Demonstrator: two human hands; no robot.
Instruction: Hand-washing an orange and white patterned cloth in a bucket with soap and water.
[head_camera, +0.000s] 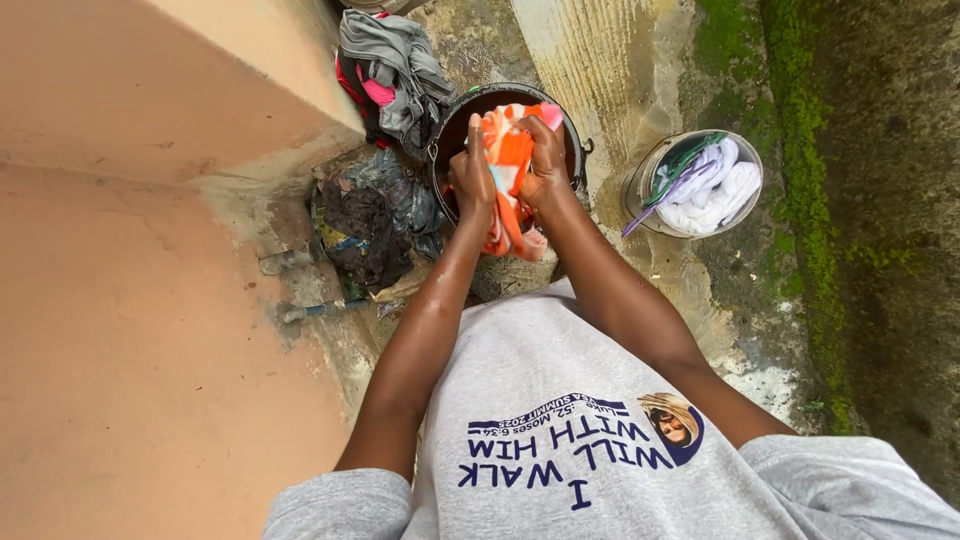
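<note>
Both hands — left (471, 172), right (545, 160) — grip an orange-white cloth (510, 150) over a dark bucket (455, 125).

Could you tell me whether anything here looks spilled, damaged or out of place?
Nothing looks spilled or broken. Both hands, left hand and right hand, grip an orange and white cloth over a dark bucket. Dark clothes lie heaped on the bare ground beside it, which looks untidy.

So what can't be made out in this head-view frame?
- Inside of the dark bucket: covered by the orange-and-white cloth and both hands.
- Left hand and right hand: palms face away, fingertips buried in cloth.
- Pale bucket: contents under the white laundry are hidden.
- Clothes pile: cut off by the top edge.
</note>
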